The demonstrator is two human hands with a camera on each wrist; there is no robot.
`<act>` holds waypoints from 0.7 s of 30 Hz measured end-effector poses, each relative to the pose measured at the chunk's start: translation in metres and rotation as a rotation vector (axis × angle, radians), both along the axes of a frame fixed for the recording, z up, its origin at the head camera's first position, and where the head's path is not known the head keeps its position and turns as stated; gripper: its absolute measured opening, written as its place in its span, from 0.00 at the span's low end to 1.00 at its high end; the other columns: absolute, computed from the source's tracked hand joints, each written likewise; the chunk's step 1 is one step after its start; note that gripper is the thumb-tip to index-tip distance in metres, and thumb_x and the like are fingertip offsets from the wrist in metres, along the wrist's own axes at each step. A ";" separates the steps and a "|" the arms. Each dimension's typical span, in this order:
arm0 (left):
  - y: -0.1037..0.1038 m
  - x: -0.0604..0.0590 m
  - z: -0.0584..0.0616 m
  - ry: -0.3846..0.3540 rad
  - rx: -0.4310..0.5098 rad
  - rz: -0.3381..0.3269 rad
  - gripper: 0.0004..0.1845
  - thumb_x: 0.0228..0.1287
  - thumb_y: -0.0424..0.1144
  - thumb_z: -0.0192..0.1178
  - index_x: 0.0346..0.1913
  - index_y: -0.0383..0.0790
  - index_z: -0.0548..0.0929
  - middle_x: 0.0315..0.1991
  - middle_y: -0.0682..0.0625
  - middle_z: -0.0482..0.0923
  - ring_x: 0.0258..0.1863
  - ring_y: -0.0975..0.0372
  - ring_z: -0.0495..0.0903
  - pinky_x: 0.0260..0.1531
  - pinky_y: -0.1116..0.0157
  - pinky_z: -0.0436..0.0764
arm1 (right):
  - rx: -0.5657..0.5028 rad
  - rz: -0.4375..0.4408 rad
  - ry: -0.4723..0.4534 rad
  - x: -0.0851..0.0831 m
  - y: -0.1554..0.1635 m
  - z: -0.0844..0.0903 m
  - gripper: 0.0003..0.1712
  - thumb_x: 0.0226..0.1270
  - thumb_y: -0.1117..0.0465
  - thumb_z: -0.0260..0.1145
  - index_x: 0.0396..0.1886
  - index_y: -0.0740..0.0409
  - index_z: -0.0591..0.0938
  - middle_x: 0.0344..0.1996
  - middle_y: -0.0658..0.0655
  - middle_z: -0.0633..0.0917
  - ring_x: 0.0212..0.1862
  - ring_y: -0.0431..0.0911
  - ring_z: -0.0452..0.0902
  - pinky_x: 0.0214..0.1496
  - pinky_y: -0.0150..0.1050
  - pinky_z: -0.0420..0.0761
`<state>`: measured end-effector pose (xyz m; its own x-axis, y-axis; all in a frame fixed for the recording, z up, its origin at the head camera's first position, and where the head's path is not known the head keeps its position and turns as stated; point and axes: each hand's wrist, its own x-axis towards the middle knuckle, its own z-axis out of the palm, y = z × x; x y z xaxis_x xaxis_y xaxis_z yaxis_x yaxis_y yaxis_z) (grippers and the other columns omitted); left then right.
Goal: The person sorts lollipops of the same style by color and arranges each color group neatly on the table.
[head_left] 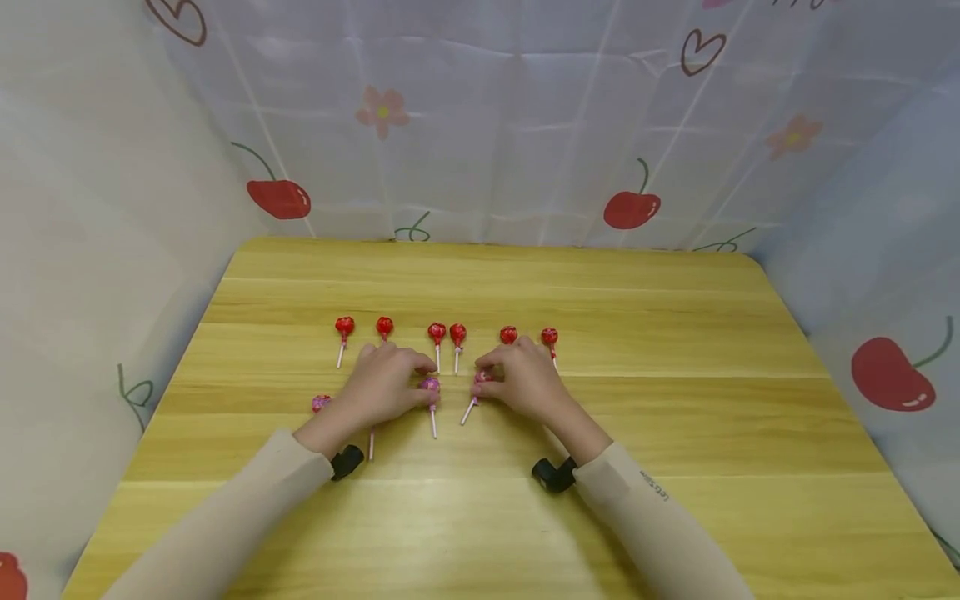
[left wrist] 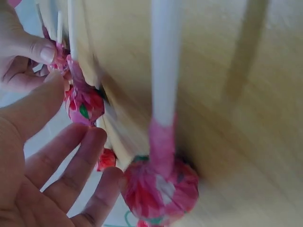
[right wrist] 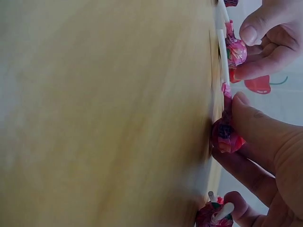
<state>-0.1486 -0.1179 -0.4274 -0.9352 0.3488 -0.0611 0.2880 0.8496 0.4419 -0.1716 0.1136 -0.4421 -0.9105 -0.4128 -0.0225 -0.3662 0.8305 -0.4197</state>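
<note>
My left hand (head_left: 384, 385) pinches a pink-wrapped lollipop (head_left: 431, 385) between thumb and fingers, its white stick lying toward me. To its right, my right hand (head_left: 527, 379) pinches another pink lollipop (head_left: 481, 380), whose stick slants down to the left. In the right wrist view this lollipop (right wrist: 227, 135) sits between thumb and index finger, at the table surface. A large pink lollipop (left wrist: 161, 189) lies close under the left hand in the left wrist view. Farther left is one more pink lollipop (head_left: 321, 402), its stick hidden by the left arm.
Several red lollipops lie in a row beyond the hands, among them one at the left end (head_left: 344, 326) and one at the right end (head_left: 549, 335). The wooden table (head_left: 675, 433) meets a patterned curtain (head_left: 487, 150) at the back. Dark wrist cameras hang below both sleeves.
</note>
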 end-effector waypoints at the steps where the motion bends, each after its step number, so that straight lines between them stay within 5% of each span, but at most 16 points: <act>1: 0.001 -0.001 -0.001 -0.002 -0.008 -0.001 0.21 0.52 0.54 0.75 0.48 0.50 0.89 0.45 0.56 0.88 0.42 0.58 0.76 0.43 0.57 0.59 | -0.002 -0.001 0.001 0.000 0.000 -0.001 0.19 0.54 0.42 0.76 0.45 0.41 0.90 0.41 0.41 0.89 0.40 0.43 0.68 0.47 0.43 0.62; 13: 0.006 -0.005 -0.001 -0.054 0.004 0.011 0.13 0.53 0.51 0.75 0.40 0.52 0.90 0.37 0.59 0.87 0.37 0.58 0.71 0.43 0.56 0.56 | -0.027 -0.010 -0.026 -0.001 0.002 -0.003 0.15 0.54 0.43 0.77 0.41 0.40 0.90 0.37 0.38 0.89 0.39 0.42 0.67 0.47 0.43 0.60; 21: 0.003 0.002 0.011 -0.116 0.122 -0.050 0.14 0.55 0.50 0.74 0.45 0.54 0.90 0.39 0.65 0.86 0.42 0.62 0.73 0.45 0.56 0.54 | -0.031 -0.009 -0.029 -0.001 0.003 -0.002 0.15 0.53 0.44 0.77 0.40 0.40 0.90 0.37 0.39 0.89 0.39 0.42 0.67 0.46 0.43 0.60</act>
